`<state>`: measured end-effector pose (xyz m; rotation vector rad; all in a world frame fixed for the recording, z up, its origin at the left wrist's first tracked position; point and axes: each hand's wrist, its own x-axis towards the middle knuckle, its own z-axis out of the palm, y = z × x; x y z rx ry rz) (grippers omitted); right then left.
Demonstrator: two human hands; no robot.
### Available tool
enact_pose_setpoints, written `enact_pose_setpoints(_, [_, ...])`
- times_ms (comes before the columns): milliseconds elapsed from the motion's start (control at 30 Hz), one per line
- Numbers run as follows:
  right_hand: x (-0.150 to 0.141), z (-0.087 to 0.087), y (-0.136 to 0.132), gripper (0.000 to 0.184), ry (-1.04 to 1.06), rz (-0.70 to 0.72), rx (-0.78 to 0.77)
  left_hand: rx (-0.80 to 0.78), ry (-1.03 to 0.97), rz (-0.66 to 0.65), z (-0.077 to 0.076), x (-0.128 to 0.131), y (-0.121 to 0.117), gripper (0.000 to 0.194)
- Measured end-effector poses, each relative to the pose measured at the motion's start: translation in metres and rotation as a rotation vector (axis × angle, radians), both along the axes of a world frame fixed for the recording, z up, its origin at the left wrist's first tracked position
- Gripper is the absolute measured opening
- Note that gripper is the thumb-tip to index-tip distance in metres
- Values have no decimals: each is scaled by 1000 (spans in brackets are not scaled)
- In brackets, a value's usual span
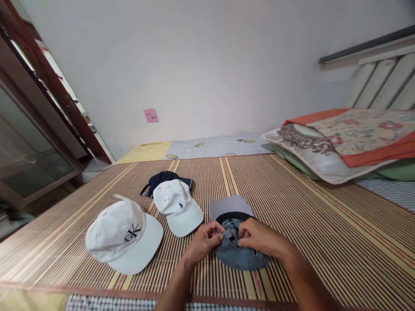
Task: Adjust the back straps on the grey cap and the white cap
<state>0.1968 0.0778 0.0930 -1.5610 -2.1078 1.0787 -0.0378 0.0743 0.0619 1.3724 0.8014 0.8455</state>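
A grey cap (238, 255) lies upside down on the striped bamboo mat (308, 216), its brim pointing away from me. My left hand (203, 242) pinches the cap's rim at its left side. My right hand (261, 238) grips the rim on the right, fingers curled over the edge. Both hands hold the same cap close together. To the left lie a white cap with a black logo (125, 235), a second white cap with a small dark emblem (177, 206), and a dark navy cap (164, 178) partly hidden behind it.
The mat covers a bed against a white wall. Folded patterned quilts and pillows (340, 144) are stacked at the right. A pink note (151, 115) sticks on the wall. A wooden glass-door cabinet (29, 142) stands at the left.
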Motion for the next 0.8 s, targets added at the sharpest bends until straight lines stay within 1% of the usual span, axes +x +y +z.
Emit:
enact_pose_setpoints(67, [-5, -7, 3, 16, 18, 19, -3, -11, -9, 0, -1, 1, 0, 45])
enact_pose_setpoints(133, [-6, -12, 6, 18, 73, 31, 16, -25, -18, -4, -2, 2, -1, 46])
enact_pose_setpoints(233, [-4, -12, 10, 12, 179, 28, 35, -47, -57, -7, -2, 3, -1, 44])
enact_pose_setpoints(300, [-2, -9, 12, 4, 318, 16, 9, -57, -107, 9, -2, 3, -2, 42])
enact_pose_setpoints(333, [-1, -8, 13, 6, 410, 7, -10, -61, -135, 23, -3, 3, -2, 41])
enact_pose_setpoints(400, [-1, -7, 15, 21, 593, -22, -39, -77, -184, 56, -5, 2, -2, 37])
enact_pose_setpoints(467, [-2, -7, 16, 33, 701, -39, -53, -103, -224, 84, -8, 1, -1, 34])
enact_pose_setpoints(567, [-3, -9, 17, 40, 773, -13, -79, -127, -263, 112, -11, 1, 0, 33])
enact_pose_setpoints(667, [-4, -9, 17, 39, 820, 26, -107, -136, -276, 126, -11, 2, 1, 34])
enact_pose_setpoints(800, [-4, -7, 13, 37, 826, 98, -145, -153, -293, 115, -8, 2, -1, 37])
